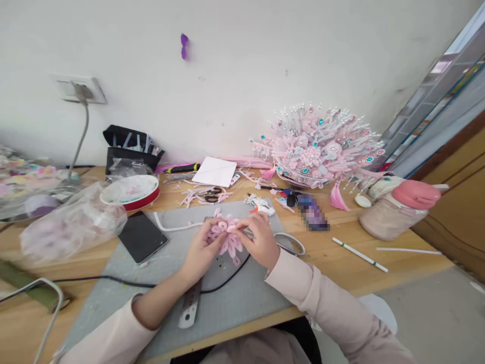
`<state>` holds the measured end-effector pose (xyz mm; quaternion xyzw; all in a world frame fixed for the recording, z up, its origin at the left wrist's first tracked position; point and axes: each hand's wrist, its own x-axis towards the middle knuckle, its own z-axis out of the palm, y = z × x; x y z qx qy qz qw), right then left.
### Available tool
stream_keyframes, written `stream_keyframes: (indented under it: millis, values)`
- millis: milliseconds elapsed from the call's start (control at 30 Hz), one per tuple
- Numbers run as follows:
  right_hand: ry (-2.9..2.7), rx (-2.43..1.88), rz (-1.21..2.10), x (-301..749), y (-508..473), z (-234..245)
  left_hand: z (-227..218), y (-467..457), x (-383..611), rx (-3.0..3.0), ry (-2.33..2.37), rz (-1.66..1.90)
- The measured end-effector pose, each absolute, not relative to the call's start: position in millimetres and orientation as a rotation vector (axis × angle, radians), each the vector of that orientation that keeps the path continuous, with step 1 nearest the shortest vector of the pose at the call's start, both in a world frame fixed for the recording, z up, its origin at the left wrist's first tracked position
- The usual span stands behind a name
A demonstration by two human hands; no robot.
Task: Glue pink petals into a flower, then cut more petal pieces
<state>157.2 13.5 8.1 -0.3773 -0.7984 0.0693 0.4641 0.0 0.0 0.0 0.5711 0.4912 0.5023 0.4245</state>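
Above the grey cutting mat (151,308) I hold a pink flower (231,246) with looped petals, seemingly of pipe cleaner. My left hand (200,253) pinches its left side between thumb and fingers. At the flower's upper right, the fingertips of my right hand (261,240) are closed on a pale pink piece of it. Below the flower a metal ruler (189,306) lies on the mat, its upper part hidden. A white glue gun (261,205) with an orange tip rests just behind my right hand.
A black phone (142,236) and a red-rimmed bowl (140,202) are on the left. Small scissors (212,195) and pink scraps lie behind the mat. A large pink beaded headdress (314,151) stands back right, near a pink-lidded bottle (394,212). Cables cross the mat.
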Motion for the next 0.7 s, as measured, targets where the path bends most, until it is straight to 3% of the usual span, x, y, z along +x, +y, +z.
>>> stream_keyframes:
  millis: [700]
  values:
    - [-1.94,-0.838,0.128,155.6,12.5,7.9,-1.0,0.4,0.5,1.419,1.213,1.243]
